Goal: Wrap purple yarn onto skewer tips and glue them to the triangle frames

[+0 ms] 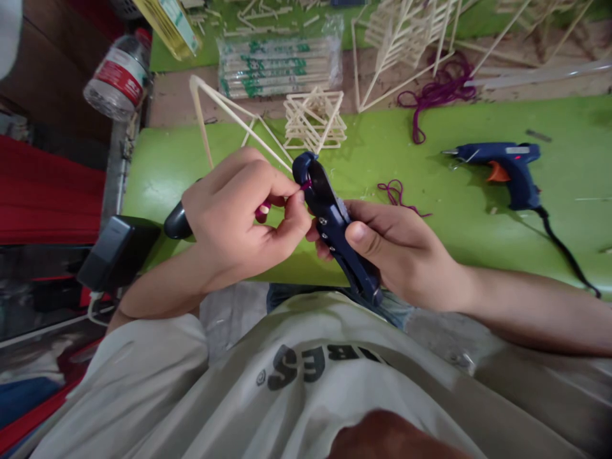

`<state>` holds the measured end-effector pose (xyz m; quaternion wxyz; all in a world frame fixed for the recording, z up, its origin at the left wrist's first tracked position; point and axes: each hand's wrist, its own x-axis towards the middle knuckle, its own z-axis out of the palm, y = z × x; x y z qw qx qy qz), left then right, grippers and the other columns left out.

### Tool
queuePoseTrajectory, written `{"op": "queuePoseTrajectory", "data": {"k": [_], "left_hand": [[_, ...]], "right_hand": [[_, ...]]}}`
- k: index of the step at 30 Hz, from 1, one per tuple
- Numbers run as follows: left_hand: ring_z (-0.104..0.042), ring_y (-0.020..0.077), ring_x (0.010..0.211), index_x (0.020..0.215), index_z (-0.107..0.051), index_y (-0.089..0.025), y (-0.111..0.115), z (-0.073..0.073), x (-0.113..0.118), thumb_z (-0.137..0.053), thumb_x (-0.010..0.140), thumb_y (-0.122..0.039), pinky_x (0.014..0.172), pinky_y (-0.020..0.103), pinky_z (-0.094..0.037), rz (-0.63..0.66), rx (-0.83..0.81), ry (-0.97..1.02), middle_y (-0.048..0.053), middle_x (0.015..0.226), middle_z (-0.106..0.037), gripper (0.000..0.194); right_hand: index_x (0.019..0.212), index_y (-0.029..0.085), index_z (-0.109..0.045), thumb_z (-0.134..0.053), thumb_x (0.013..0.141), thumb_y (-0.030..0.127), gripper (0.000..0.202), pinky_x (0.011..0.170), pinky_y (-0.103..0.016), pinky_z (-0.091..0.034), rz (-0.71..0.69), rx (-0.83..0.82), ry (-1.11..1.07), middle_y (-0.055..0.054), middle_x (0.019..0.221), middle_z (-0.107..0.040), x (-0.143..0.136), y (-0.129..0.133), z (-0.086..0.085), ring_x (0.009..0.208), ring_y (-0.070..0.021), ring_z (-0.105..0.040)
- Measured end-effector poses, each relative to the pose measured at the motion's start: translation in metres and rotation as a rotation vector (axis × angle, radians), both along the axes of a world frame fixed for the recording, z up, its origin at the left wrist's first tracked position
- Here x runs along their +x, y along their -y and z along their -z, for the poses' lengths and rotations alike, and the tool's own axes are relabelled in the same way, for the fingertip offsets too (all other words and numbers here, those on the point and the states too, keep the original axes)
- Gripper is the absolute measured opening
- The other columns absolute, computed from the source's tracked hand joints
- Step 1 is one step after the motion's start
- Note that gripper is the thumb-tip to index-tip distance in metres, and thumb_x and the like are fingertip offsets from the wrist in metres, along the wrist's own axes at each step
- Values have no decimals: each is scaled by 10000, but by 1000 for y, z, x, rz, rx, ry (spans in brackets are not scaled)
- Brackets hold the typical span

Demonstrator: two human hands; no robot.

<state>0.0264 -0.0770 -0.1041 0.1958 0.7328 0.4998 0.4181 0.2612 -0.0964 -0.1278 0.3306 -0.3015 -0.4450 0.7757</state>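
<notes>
My right hand (pixel 401 252) is wrapped round a dark blue hand cutter (pixel 337 233), which tilts with its curved head up and to the left. Between thumb and forefinger, my left hand (pixel 248 213) pinches a purple cord (pixel 306 185). This cord reaches the inner side of the cutter's head; whether it lies between the blades I cannot tell. Some of the same purple shows inside my curled left fingers, mostly hidden. Just beyond the cutter's head stands a small stacked frame of wooden sticks (pixel 315 121). A short loose piece of purple string (pixel 396 194) lies beyond my right hand.
A blue glue gun (pixel 514 169) lies on the green table (pixel 478 236) at right, its black cable trailing toward me. Further back are bagged sticks (pixel 280 67), a purple cord bundle (pixel 437 89) and a larger stick frame (pixel 411 38). A plastic bottle (pixel 119 76) is at left.
</notes>
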Motion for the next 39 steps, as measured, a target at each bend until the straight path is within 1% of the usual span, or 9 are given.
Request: {"op": "queuePoseTrajectory", "data": {"k": [3,13,16,20,25,29,31,36,39], "left_hand": [[-504,181,570,757,-715,-273,3,1,0,-775,940,-279,548,386,-408,12,265,-180,20,719,-650,193],[-532,144,590,880,-728,-271,-2,15,-3,-971,791,-438,537,377,-367,79,226,125,-11,756,-668,308],[-601,151,634,1105,-762,-285,-4,14,-6,-1028,751,-404,466,349,-318,92,-85,294,8,863,-719,459],[-624,156,586,1472,-689,-323,-13,11,-19,-1040,772,-465,417,301,-322,440,-371,396,16,907,-792,796],[-769,220,790,1244,-815,-222,-21,7,-26,-889,974,-482,589,319,-563,479,-561,353,64,999,-829,382],[-766,206,722,1099,-834,-227,-21,1,-23,-1056,770,-494,557,297,-554,594,-589,382,27,919,-817,477],[-794,213,758,1171,-832,-263,-19,-3,-20,-1012,844,-436,570,297,-572,535,-615,412,36,964,-828,411],[-749,192,703,1336,-781,-345,-22,-1,-17,-974,867,-300,513,299,-548,484,-632,403,32,944,-806,509],[-688,198,603,1211,-812,-373,-28,12,-20,-1118,597,-492,411,317,-407,631,-437,454,26,878,-782,697]], "right_hand": [[1363,162,-706,-723,1110,467,396,887,-238,-657,2,27,-18,-75,1155,-771,0,-1,2,973,-121,-745],[1539,203,-593,-798,1058,447,577,891,-314,-656,42,127,9,-77,1145,-787,1,-3,8,954,-166,-733],[1525,215,-591,-795,1050,496,588,880,-337,-659,25,133,27,-81,1141,-779,1,-2,7,953,-184,-727],[1390,265,-533,-742,1083,510,445,857,-351,-647,15,100,16,-75,1156,-765,1,2,5,939,-183,-715],[1107,287,-431,-735,1102,399,324,702,-266,-534,-12,73,-121,-5,1020,-676,0,4,7,838,-132,-628],[1043,285,-390,-744,1090,443,391,661,-261,-505,-19,102,-114,-1,994,-641,0,3,6,804,-131,-589],[1041,287,-389,-716,1103,457,373,649,-269,-493,-35,133,-69,-4,981,-631,1,4,5,788,-137,-575],[1015,301,-450,-694,1099,414,281,904,-423,-619,162,552,208,-50,1073,-662,5,5,15,1065,-240,-721],[913,292,-511,-663,1092,329,237,1146,-512,-588,293,862,389,-80,1380,-703,8,2,18,1359,-300,-701]]}}
